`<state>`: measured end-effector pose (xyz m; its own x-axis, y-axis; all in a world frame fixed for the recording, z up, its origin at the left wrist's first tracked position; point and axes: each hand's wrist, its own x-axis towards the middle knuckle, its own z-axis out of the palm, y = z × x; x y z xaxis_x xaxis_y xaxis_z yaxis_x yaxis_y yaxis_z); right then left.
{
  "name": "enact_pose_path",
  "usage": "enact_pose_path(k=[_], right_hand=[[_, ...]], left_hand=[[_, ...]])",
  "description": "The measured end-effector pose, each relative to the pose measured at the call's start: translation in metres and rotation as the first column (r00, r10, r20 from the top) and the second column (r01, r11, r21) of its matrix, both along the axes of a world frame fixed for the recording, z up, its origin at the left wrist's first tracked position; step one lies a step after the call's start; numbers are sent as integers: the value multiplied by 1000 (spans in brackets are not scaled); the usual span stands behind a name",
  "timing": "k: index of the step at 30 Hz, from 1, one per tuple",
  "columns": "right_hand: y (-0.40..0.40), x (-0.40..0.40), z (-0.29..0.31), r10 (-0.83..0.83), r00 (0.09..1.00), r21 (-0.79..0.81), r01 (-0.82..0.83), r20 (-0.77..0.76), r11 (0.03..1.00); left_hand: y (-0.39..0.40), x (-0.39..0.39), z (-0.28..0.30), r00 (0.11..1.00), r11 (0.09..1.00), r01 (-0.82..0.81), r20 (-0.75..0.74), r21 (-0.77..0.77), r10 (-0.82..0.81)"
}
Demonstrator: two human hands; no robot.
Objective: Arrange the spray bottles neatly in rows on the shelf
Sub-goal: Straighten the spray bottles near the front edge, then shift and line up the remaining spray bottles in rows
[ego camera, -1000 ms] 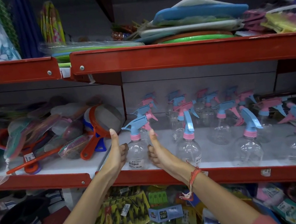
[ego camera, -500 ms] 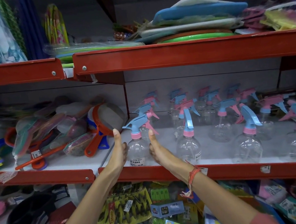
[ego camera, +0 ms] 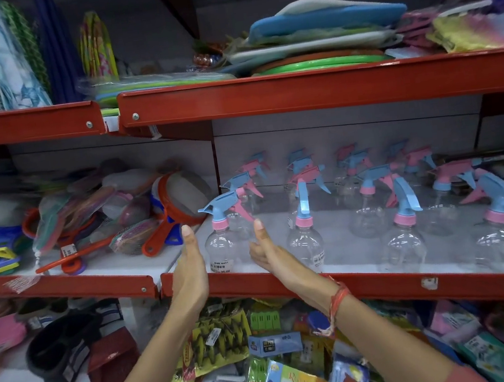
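A clear spray bottle (ego camera: 224,249) with a pink collar and a blue trigger head stands upright at the front left corner of the red-edged middle shelf (ego camera: 384,284), its nozzle pointing left and a small white label low on its body. The left hand (ego camera: 191,274) stands just to its left and the right hand (ego camera: 270,254) just to its right, both flat and upright with fingers straight and held together, palms facing each other across the bottle; neither hand grips it, and whether the palms touch the plastic cannot be told. A red thread bracelet (ego camera: 336,303) circles the right wrist. To the right, more clear bottles stand along the shelf front, the next bottle (ego camera: 305,243) close by, another (ego camera: 403,243) further along and one (ego camera: 495,239) near the right edge, their trigger heads turned different ways. Behind them, further bottles with pink and blue heads stand in loose rows to the back wall. On the neighbouring shelf section to the left lies a red-rimmed strainer (ego camera: 178,200) among wrapped utensils.
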<state>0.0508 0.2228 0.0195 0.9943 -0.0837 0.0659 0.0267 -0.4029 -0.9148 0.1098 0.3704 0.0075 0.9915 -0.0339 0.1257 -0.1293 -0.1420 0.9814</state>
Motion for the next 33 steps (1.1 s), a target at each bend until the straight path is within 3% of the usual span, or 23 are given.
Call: enact_pose_path(k=[3,5,8,11,13,15,17,20,25,33], right_hand=[[-21,-18,-2,-6,1000,76,4,29,997],[-40,-30,-2,-47,993,186,27,106,982],[-70,-44,-2,-268,942,309,199,201,930],[-93,-50,-11,-530,819,442,401,219,803],[-103,-46,-16,-604,764,455,466,225,759],[-111,-33,-16,-579,790,439,456,201,774],[-115,-18,-12,-452,884,412,371,116,832],[-115,-2,-1,-246,968,457,240,-46,857],[-109,0,2,-82,990,461,124,-111,879],[-113,-17,-3,-96,991,349,124,-97,929]], left_hand=[[-14,-25,-4,969,981,-110,202,-158,141],[-27,-41,-3,949,975,-94,279,-201,149],[-49,-55,1,980,987,57,197,-147,-27],[-70,-60,6,979,978,198,62,-63,-194],[-81,-64,9,961,962,272,-40,-40,-273],[-86,-69,12,925,939,337,-160,-69,-344],[-89,-74,17,892,923,369,-240,-109,-384],[-95,-81,25,873,911,381,-264,-157,-411],[-103,-82,31,853,891,391,-273,-232,-445],[-110,-60,25,854,889,421,-251,-180,-456]])
